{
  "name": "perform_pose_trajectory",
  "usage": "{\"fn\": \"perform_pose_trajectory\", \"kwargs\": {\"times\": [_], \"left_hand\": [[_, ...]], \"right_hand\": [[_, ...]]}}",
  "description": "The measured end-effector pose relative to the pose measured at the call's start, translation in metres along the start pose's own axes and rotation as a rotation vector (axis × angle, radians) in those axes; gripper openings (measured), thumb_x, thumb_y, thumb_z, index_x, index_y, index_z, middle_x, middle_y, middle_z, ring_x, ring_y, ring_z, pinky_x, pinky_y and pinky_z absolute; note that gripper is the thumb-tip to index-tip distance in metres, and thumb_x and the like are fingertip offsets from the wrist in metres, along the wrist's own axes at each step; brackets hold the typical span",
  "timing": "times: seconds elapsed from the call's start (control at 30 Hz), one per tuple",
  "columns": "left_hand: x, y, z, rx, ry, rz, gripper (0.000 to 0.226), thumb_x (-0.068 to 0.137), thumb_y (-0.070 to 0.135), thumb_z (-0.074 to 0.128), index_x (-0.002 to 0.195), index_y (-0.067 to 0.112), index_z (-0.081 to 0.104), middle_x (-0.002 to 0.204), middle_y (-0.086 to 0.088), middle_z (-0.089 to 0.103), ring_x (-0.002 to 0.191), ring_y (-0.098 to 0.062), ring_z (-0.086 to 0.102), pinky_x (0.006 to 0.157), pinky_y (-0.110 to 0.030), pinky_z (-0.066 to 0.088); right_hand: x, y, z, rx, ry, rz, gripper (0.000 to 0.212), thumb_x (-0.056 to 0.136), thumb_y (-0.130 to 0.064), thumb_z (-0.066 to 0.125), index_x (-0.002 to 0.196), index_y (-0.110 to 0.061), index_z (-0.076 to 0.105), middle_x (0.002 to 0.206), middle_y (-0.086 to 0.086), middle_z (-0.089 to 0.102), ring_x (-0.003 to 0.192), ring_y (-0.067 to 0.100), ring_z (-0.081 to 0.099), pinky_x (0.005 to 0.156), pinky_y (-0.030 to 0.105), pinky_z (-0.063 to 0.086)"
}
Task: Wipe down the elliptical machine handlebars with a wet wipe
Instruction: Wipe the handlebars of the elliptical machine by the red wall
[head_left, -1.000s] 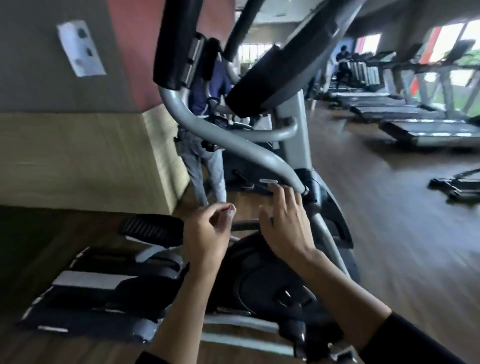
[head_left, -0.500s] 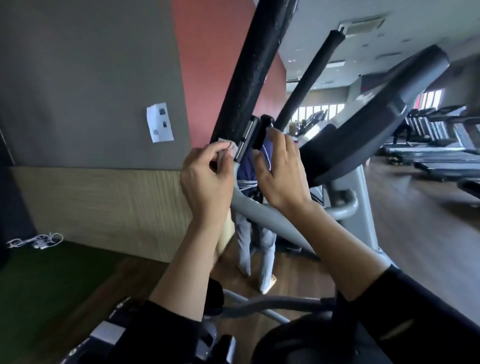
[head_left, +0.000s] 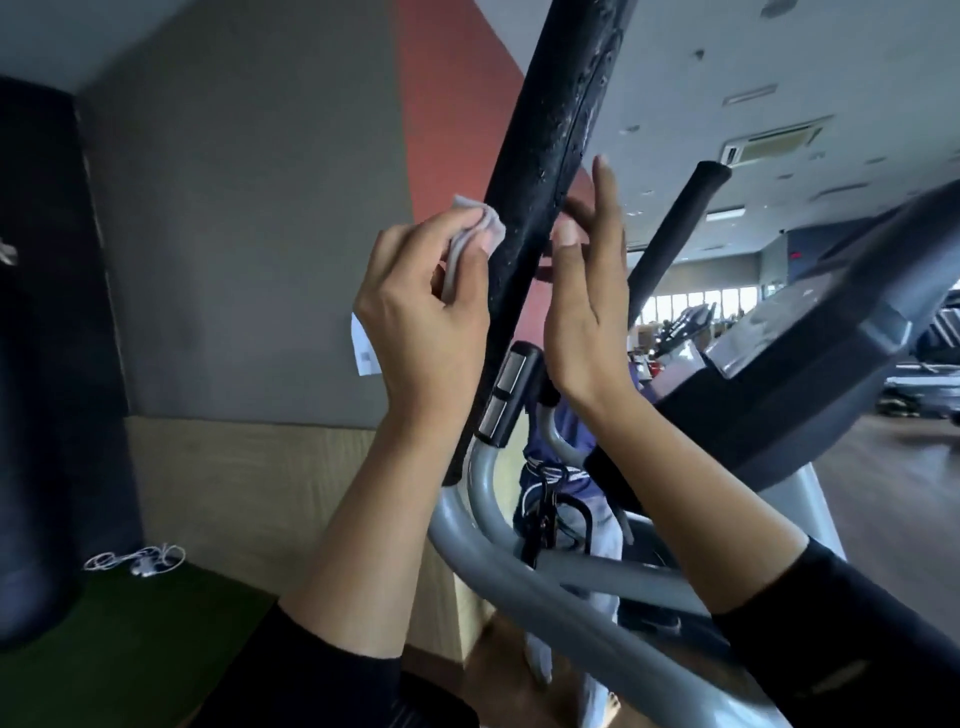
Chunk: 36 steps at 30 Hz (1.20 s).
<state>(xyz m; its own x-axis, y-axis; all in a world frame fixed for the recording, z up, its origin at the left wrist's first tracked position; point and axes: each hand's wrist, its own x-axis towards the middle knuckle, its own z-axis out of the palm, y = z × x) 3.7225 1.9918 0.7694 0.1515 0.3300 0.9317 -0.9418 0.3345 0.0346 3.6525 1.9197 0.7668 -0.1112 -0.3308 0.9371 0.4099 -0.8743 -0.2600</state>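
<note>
A long black foam handlebar (head_left: 558, 119) of the elliptical rises diagonally through the middle of the view, its surface speckled with wet drops. My left hand (head_left: 421, 322) pinches a crumpled white wet wipe (head_left: 467, 234) against the bar's left side. My right hand (head_left: 587, 291) is on the bar's right side, fingers mostly straight and touching the grip, thumb near the bar. A second black handlebar (head_left: 675, 244) stands further back on the right. Below the foam, the grey metal arm (head_left: 519, 571) curves down.
The machine's dark console (head_left: 810, 374) juts out at right. Another person in blue (head_left: 561, 467) stands behind the machine. A black punching bag (head_left: 47, 364) hangs at far left, a white cable (head_left: 135, 561) lies on green matting, and a paper (head_left: 363, 353) is stuck on the grey wall.
The view tilted up from the machine's base. Both hands rose from the lower grey arm, past the pulse sensor, onto the foam grip, the left one carrying the wipe.
</note>
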Motion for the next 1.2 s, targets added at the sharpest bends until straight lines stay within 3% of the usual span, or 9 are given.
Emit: {"fn": "perform_pose_trajectory", "kwargs": {"times": [0.07, 0.17, 0.3, 0.43, 0.53, 0.67, 0.8, 0.97, 1.2], "left_hand": [[0.008, 0.003, 0.007, 0.066, 0.025, 0.038, 0.013, 0.085, 0.015, 0.070, 0.097, 0.012, 0.075, 0.082, 0.005, 0.062, 0.067, -0.001, 0.055, 0.070, -0.013, 0.046], [0.010, 0.005, 0.015, 0.128, 0.008, 0.062, 0.017, 0.085, 0.013, 0.069, 0.101, 0.012, 0.075, 0.084, 0.008, 0.059, 0.070, 0.006, 0.056, 0.073, -0.007, 0.043], [0.004, 0.008, 0.008, 0.230, -0.074, 0.081, 0.017, 0.087, 0.012, 0.069, 0.103, 0.010, 0.074, 0.087, 0.005, 0.065, 0.075, 0.002, 0.062, 0.073, -0.013, 0.048], [0.004, 0.022, 0.005, 0.319, -0.082, 0.082, 0.017, 0.085, 0.018, 0.071, 0.102, 0.015, 0.074, 0.083, 0.006, 0.067, 0.069, -0.004, 0.062, 0.066, -0.025, 0.053], [0.025, 0.038, 0.027, 0.305, -0.023, 0.091, 0.018, 0.085, 0.020, 0.071, 0.103, 0.019, 0.073, 0.085, 0.008, 0.066, 0.076, -0.007, 0.066, 0.073, -0.032, 0.056], [0.043, 0.048, 0.052, 0.284, 0.022, 0.095, 0.018, 0.084, 0.016, 0.071, 0.102, 0.013, 0.075, 0.087, 0.007, 0.066, 0.078, 0.002, 0.066, 0.075, -0.019, 0.053], [0.026, 0.048, 0.038, 0.387, -0.060, 0.138, 0.017, 0.083, 0.013, 0.074, 0.100, 0.012, 0.074, 0.088, 0.008, 0.068, 0.079, 0.001, 0.066, 0.074, -0.023, 0.055], [0.064, 0.065, 0.057, 0.395, -0.035, 0.191, 0.020, 0.083, 0.020, 0.073, 0.102, 0.016, 0.074, 0.084, 0.004, 0.069, 0.073, 0.005, 0.061, 0.068, -0.009, 0.044], [0.055, 0.066, 0.061, 0.436, -0.120, 0.197, 0.019, 0.082, 0.007, 0.073, 0.100, 0.011, 0.075, 0.086, 0.006, 0.067, 0.077, 0.006, 0.064, 0.072, -0.009, 0.047]], "right_hand": [[0.013, 0.003, -0.001, 0.061, 0.016, -0.021, 0.051, 0.104, -0.024, 0.032, 0.152, -0.013, 0.018, 0.122, -0.014, 0.051, 0.118, 0.007, 0.053, 0.101, 0.044, 0.044], [0.031, 0.010, -0.004, 0.144, -0.018, -0.048, 0.050, 0.105, -0.025, 0.030, 0.152, -0.017, 0.016, 0.130, -0.001, 0.053, 0.118, 0.017, 0.056, 0.099, 0.049, 0.045], [0.043, 0.016, -0.006, 0.262, -0.089, -0.097, 0.050, 0.105, -0.018, 0.031, 0.152, -0.014, 0.016, 0.146, 0.006, 0.044, 0.131, 0.017, 0.046, 0.102, 0.050, 0.044], [0.048, 0.023, -0.007, 0.379, -0.125, -0.093, 0.049, 0.105, -0.018, 0.032, 0.151, -0.017, 0.018, 0.141, 0.002, 0.047, 0.126, 0.021, 0.051, 0.100, 0.051, 0.044], [0.056, 0.025, -0.008, 0.435, -0.154, -0.083, 0.049, 0.104, -0.023, 0.033, 0.151, -0.023, 0.018, 0.143, 0.002, 0.046, 0.127, 0.023, 0.050, 0.101, 0.052, 0.044], [0.066, 0.026, -0.006, 0.499, -0.178, -0.085, 0.050, 0.104, -0.023, 0.034, 0.152, -0.022, 0.018, 0.149, 0.007, 0.041, 0.135, 0.021, 0.043, 0.107, 0.050, 0.038], [0.066, 0.027, -0.005, 0.537, -0.190, -0.068, 0.049, 0.103, -0.023, 0.034, 0.151, -0.024, 0.021, 0.150, 0.009, 0.039, 0.138, 0.020, 0.039, 0.111, 0.049, 0.033], [0.074, 0.025, -0.004, 0.625, -0.181, -0.046, 0.048, 0.103, -0.021, 0.034, 0.150, -0.020, 0.025, 0.148, 0.004, 0.043, 0.134, 0.016, 0.044, 0.108, 0.048, 0.037], [0.078, 0.028, -0.004, 0.673, -0.233, -0.063, 0.050, 0.104, -0.016, 0.038, 0.151, -0.019, 0.023, 0.150, 0.002, 0.040, 0.136, 0.012, 0.040, 0.113, 0.040, 0.033]]}}
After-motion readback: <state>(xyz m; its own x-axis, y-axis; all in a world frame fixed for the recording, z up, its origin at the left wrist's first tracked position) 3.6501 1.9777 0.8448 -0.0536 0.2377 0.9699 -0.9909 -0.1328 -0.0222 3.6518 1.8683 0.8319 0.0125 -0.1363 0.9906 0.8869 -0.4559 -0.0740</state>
